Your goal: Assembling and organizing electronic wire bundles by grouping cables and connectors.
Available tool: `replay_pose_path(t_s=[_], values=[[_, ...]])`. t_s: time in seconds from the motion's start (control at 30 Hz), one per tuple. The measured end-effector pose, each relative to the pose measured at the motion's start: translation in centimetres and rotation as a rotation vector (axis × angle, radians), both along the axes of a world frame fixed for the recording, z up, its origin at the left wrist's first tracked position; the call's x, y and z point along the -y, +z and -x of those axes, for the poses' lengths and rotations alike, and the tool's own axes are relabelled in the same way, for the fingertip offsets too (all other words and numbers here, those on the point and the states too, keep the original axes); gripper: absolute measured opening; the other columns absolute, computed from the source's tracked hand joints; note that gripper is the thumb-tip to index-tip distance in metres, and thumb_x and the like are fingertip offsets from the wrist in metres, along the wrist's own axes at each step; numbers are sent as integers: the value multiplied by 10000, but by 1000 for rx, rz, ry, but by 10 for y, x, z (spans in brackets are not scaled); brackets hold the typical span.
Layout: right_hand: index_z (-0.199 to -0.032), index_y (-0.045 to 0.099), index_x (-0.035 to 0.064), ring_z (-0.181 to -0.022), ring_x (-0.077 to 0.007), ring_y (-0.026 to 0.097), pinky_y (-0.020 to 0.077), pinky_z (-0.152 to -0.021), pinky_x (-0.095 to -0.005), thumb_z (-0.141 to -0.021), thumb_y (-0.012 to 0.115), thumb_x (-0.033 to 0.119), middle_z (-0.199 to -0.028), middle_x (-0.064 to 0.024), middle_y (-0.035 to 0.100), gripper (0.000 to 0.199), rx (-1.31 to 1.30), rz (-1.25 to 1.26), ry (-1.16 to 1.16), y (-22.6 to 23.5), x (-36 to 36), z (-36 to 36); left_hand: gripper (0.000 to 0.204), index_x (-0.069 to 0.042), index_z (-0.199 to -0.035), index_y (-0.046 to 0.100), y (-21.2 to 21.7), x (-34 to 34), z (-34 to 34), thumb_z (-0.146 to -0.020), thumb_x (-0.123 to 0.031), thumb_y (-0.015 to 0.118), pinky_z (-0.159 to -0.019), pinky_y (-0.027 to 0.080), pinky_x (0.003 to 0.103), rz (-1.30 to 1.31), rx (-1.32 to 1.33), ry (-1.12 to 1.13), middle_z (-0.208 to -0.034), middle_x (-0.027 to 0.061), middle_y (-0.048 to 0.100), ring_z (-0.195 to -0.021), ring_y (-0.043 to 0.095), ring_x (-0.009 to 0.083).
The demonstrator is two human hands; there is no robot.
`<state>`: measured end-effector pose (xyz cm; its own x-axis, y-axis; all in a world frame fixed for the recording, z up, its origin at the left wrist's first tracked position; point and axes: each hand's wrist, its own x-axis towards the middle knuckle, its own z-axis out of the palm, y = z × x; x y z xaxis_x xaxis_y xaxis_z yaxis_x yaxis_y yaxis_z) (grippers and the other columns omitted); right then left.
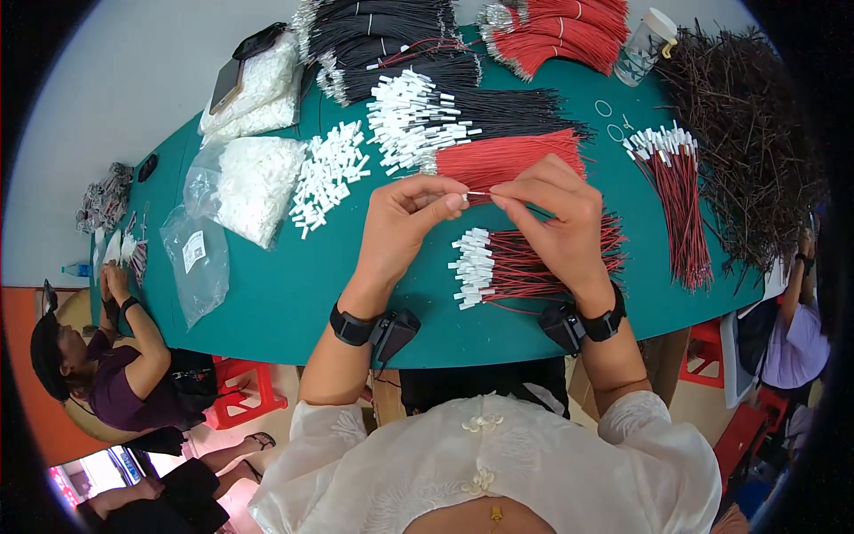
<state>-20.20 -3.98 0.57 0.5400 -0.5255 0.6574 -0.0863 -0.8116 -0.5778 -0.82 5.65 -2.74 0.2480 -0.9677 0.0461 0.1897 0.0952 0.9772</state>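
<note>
Over the green table (418,329), my two hands meet in front of the wire bundles. My left hand (402,218) pinches a small white connector housing (464,198) between thumb and fingertips. A thin wire (480,193) runs from it to my right hand (562,214), whose thumb and forefinger are closed on it. Just behind the hands lie red wires (503,162) and black wires with white connectors (418,116). Beneath my right hand is a pile of red-and-black wires (520,267), white connectors at its left end.
Loose white connectors (327,178) lie left, beside a clear bag of them (258,187). Black (382,36) and red wire bundles (560,36) lie at the back, near a cup (645,49). Right are a connector bundle (672,205) and dark wire heap (743,133). People sit at both sides.
</note>
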Motion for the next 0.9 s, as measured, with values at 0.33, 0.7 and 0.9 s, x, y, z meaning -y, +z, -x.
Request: replay_pose_path(t_s=[0.33, 0.7, 0.9], values=[[-905, 774, 49, -758, -224, 623, 452, -675, -341, -741, 809, 13, -802, -55, 683, 171, -76, 137, -37, 3, 0, 2, 190, 29, -1085, 738, 1, -1, -1, -927, -76, 749, -759, 543, 245, -31, -14, -9, -914, 91, 749, -831, 690, 118], [-894, 774, 62, -794, -217, 618, 438, -697, -354, -744, 810, 38, -808, -35, 682, 156, -92, 197, -39, 1, -2, 1, 190, 28, -1086, 737, 0, 0, -1, -928, -77, 747, -761, 541, 243, -27, -9, -4, -915, 86, 750, -825, 687, 114], [-899, 772, 61, -800, -221, 618, 438, -700, -355, -741, 807, 42, -816, -30, 682, 162, -91, 207, -26, -3, -2, 0, 176, 32, -1077, 736, 1, 0, 1, -924, -55, 746, -767, 554, 251, -33, -24, -12, -922, 98, 752, -835, 701, 126]])
